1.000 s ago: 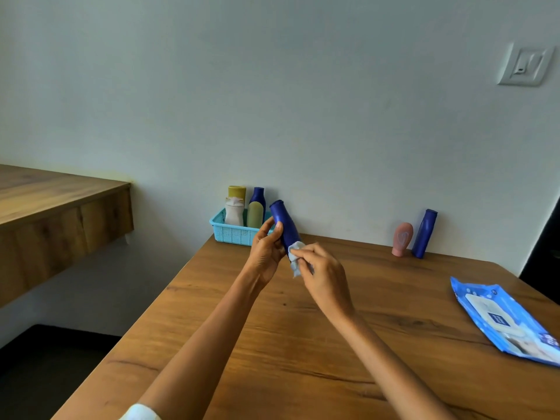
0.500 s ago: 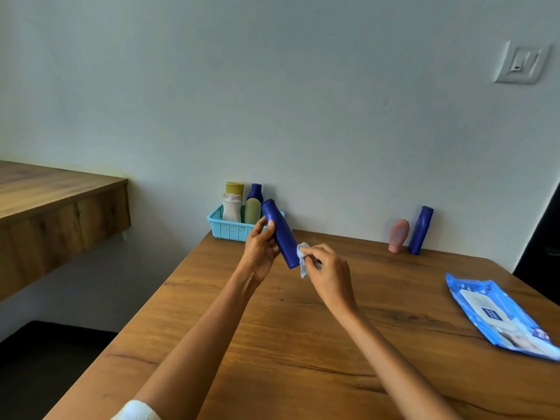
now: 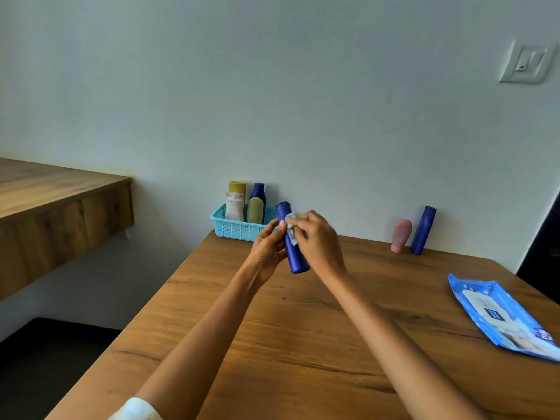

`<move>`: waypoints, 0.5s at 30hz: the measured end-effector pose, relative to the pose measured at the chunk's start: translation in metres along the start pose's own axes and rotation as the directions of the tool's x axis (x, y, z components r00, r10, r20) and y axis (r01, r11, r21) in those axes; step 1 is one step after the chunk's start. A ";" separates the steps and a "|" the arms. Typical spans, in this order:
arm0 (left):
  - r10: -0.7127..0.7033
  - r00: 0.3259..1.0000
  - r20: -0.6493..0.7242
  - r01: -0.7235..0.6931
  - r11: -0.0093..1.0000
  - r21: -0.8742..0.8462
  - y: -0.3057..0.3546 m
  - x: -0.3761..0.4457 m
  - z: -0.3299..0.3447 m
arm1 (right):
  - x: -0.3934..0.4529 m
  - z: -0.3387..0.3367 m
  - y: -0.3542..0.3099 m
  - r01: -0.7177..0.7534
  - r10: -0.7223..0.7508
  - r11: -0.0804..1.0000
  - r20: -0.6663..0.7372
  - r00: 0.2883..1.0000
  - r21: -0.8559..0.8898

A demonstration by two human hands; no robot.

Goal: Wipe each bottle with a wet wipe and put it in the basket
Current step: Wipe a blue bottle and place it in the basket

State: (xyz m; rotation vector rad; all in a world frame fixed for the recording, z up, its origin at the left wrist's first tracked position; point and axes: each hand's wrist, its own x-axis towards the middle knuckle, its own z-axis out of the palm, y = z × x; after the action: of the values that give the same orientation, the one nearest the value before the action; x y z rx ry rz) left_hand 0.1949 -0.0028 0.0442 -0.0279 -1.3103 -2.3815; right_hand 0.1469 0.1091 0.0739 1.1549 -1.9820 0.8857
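While my left hand (image 3: 266, 253) curls round the middle of the dark blue bottle (image 3: 292, 247), held above the wooden table (image 3: 303, 344) just in front of the turquoise basket (image 3: 236, 228), my right hand (image 3: 318, 241) pinches the wet wipe (image 3: 291, 230) against its upper part. The bottle is tilted and likely slick where it is wet, so I judge that a hard rub could twist it out of my left fingers and knock it toward the basket. My right hand hides most of the wipe and the bottle's far side. The labels on the bottles in the basket are too small to read.
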 end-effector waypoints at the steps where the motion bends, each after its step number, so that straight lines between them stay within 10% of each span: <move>1: 0.012 1.000 -0.029 -0.013 1.000 -0.019 0.000 0.000 -0.002 | -0.009 0.001 -0.001 0.009 -0.009 1.000 0.004 1.000 -0.005; 15: -0.096 0.985 0.143 0.093 0.995 0.022 -0.004 -0.013 0.000 | 0.017 -0.001 -0.001 -0.154 0.184 0.948 -0.086 0.979 0.278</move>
State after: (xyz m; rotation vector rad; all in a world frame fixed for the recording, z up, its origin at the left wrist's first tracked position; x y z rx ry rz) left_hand 0.2055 0.0034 0.0384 -0.1384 -1.4247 -2.4890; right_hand 0.1415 0.1024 0.0883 1.0651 -1.9317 1.3152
